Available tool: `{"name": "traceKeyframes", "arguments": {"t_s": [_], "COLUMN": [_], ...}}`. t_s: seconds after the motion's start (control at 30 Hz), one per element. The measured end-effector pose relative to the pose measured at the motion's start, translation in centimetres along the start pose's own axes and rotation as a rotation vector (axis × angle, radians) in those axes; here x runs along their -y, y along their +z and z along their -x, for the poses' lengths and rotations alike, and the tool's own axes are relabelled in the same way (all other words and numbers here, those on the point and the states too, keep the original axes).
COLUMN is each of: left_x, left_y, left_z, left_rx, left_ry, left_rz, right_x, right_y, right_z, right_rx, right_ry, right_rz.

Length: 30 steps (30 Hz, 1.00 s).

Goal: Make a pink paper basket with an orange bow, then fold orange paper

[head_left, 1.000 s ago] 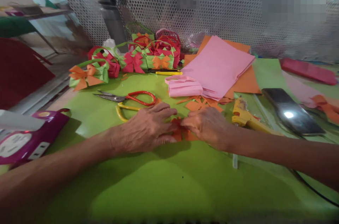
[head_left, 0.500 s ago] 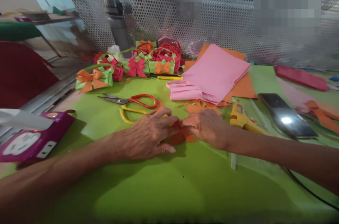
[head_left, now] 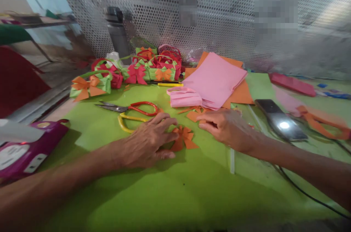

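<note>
The scissors have one red handle loop and one yellow.

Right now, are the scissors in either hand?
No, the scissors lie on the green surface, beyond the left hand.

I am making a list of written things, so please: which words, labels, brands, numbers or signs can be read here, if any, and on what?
No text can be read.
Phone: bright glare, nothing readable.
Purple box, bottle, yellow cutter: too blurred or small.
Metal wall: two pixelated patches, unreadable.
</note>
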<state>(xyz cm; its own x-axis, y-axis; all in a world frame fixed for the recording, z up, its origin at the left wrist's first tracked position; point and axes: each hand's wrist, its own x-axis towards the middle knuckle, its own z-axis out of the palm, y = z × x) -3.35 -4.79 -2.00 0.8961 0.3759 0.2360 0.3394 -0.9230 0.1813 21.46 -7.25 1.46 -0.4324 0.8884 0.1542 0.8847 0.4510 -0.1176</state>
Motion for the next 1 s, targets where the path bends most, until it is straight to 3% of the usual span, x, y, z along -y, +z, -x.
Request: {"name": "traceKeyframes", "arguments": {"t_s": [0.17, 0.3, 0.4, 0.5, 0.6, 0.73, 0.87, 1.0], "left_x": [0.3, 0.5, 0.5, 0.6, 0.9, 1.1, 0.4, 0.0], "left_y": [0.1, 1.1, 1.8, 2.2, 2.2, 2.2, 2.2, 1.7], "left_z": [0.3, 0.6, 0.8, 0.9, 1.1, 1.0, 1.0, 0.9], "left_rx": [-0.005, -0.067, -0.125, -0.168, -0.134, -0.103, -0.143, -0.046], "left_ry": [-0.041, -0.056, -0.096, -0.133, -0.125, -0.103, -0.152, -0.129], "left_rz": [0.021, 0.009, 0.005, -0.021, -0.065, -0.112, -0.072, -0.054], "right_x": [-3.3, -7.4, -10.9, -12.9, -12.6, -10.0, -8.2, -8.3], "right_y": [-0.4, -1.2, -1.9, -2.1, -1.7, -1.3, -1.2, -0.7], "right_z": [2.8, 4.5, 5.0, 4.8, 4.3, 4.4, 6.3, 8.6], "right_rx": [-0.114, -0.196, -0.219, -0.211, -0.138, -0.029, 0.065, 0.141], "right_ry": [0.106, 0.325, 0.488, 0.558, 0.541, 0.483, 0.453, 0.52], "right_rz": [0.001, 0.122, 0.16, 0.148, 0.121, 0.111, 0.219, 0.385]}}
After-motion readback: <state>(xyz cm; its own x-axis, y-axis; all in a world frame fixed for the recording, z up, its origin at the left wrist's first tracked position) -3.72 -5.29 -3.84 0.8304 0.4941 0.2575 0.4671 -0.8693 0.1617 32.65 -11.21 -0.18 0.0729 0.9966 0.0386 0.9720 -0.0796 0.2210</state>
